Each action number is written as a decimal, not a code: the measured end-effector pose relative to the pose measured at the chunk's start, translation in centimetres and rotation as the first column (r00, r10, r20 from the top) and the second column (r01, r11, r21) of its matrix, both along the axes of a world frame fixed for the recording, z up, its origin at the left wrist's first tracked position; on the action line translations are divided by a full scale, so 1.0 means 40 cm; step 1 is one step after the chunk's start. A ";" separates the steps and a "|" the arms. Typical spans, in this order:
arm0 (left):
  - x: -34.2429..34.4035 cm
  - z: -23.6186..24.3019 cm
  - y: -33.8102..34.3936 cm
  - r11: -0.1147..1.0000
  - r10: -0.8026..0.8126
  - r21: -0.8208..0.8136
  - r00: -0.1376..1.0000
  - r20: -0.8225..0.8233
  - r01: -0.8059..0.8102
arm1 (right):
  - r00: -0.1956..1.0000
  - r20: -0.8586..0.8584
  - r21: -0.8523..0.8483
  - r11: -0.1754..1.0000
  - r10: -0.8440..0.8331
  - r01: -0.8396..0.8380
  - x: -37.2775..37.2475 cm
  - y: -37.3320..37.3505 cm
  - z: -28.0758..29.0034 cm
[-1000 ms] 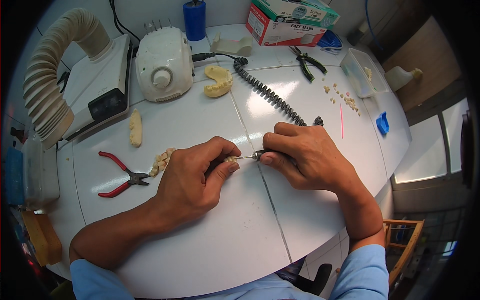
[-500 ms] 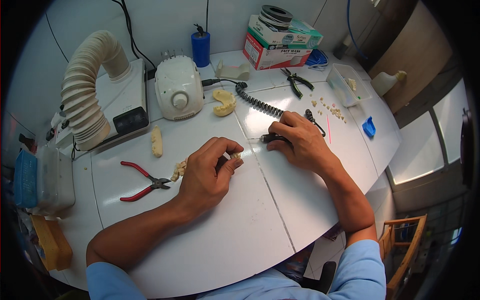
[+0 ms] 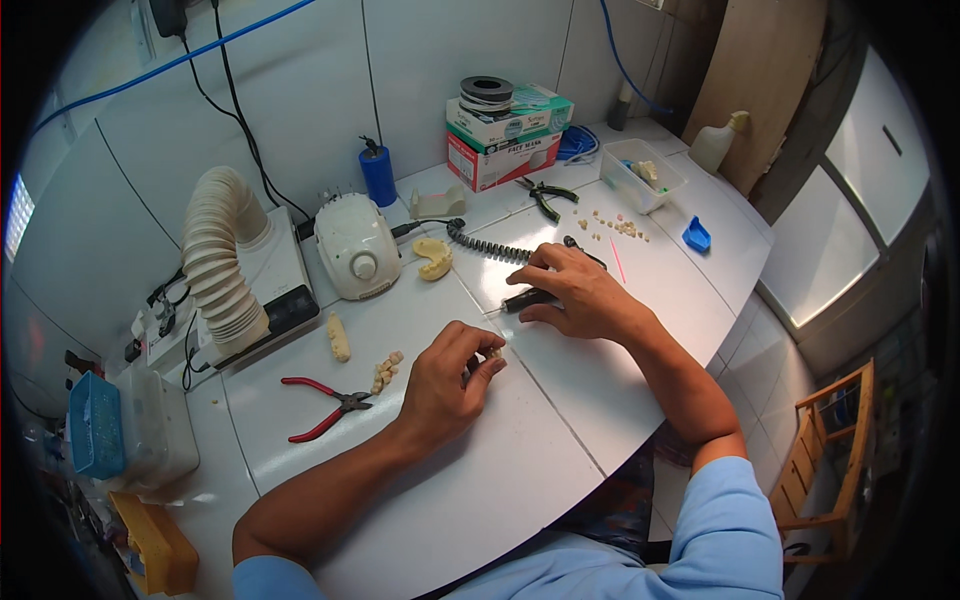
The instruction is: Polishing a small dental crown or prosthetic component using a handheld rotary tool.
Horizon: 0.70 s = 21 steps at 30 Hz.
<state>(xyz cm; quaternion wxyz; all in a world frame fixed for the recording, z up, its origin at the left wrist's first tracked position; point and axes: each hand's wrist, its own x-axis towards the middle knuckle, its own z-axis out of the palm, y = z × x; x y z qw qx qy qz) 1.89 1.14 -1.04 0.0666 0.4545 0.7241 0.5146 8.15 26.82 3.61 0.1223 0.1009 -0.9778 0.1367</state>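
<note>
My left hand [image 3: 445, 390] is closed, pinching a small cream tooth-like piece [image 3: 495, 353], mostly hidden by my fingers. My right hand [image 3: 580, 295] is spread over the black rotary handpiece [image 3: 525, 298], which lies on the tabletop; its fingers are apart, though whether they still touch the tool is unclear. The coiled cord [image 3: 485, 245] runs back to the white control unit [image 3: 355, 245]. Left of my left hand are a pile of small tooth pieces [image 3: 385, 370], red-handled pliers [image 3: 325, 410] and a pale dental cast [image 3: 338, 338].
Suction hose [image 3: 225, 275], horseshoe cast [image 3: 432, 258], stacked boxes [image 3: 505, 155], black pliers [image 3: 545, 200], clear container [image 3: 640, 190] and blue tray [image 3: 697, 235] stand or lie around the white tiled tabletop [image 3: 520, 430]. Plastic bins [image 3: 130, 440] are at left; a wooden chair [image 3: 820, 440] is at right.
The view has shifted, showing more wall. My right fingers have loosened from round the handpiece and spread above it. My left hand, still pinching the piece, has drawn apart from the tool's tip.
</note>
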 end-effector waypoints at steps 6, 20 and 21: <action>0.025 -0.003 -0.008 0.966 -0.244 -0.095 0.968 -0.051 0.238 | 0.887 -0.428 -0.176 0.979 -0.172 0.105 0.168 0.019 0.071; 0.004 0.026 -0.008 0.947 -0.263 -0.162 0.959 0.107 0.278 | 0.178 0.771 -0.629 -0.688 -0.611 0.363 0.762 0.385 -0.977; 0.004 0.027 -0.004 0.947 -0.263 -0.164 0.961 0.089 0.275 | 0.191 0.766 -0.638 -0.685 -0.614 0.352 0.824 0.366 -1.070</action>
